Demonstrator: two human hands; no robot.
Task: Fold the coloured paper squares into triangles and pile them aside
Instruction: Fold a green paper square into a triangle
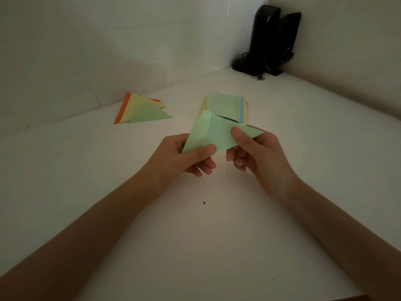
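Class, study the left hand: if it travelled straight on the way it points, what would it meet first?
Most likely the right hand, which grips the other end of the same folded light-green paper sheet that the left hand pinches. Depth is unclear, so it might pass beside it.

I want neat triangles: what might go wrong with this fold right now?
The green paper is pinched in mid-air by the left hand and right hand, not flat on the table, so its edges may misalign and crease crooked. It hangs close by the stack of unfolded squares; lowering it could nudge them.
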